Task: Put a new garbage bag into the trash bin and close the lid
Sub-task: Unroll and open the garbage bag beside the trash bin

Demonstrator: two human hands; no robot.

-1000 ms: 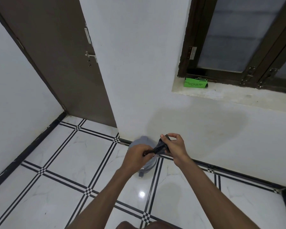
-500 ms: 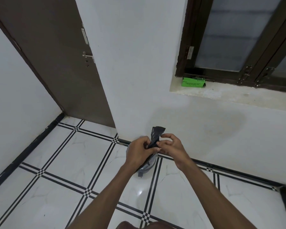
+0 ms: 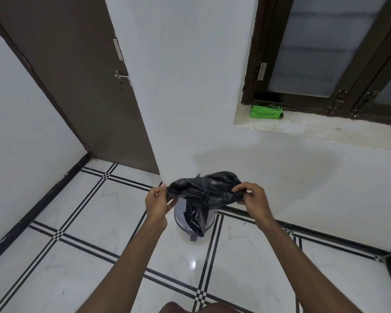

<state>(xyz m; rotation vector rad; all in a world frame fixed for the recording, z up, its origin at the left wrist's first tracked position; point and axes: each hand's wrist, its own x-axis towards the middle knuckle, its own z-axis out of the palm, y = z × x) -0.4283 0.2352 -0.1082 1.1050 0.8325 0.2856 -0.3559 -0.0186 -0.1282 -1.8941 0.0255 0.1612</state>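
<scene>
While both my hands pinch the black garbage bag (image 3: 203,190) above the grey trash bin (image 3: 210,219) by the wall, left hand (image 3: 156,202) grips its left edge, right hand (image 3: 253,196) its right. Bag is crumpled, tail dangling over the bin; I should find the mouth and spread it before lowering.

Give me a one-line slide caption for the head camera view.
Both hands, left and right, stretch a black garbage bag open above the grey trash bin on the tiled floor.

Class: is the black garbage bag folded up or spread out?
Partly spread: garbage bag stretched between left hand and right hand, crumpled, one end dangling.
</scene>
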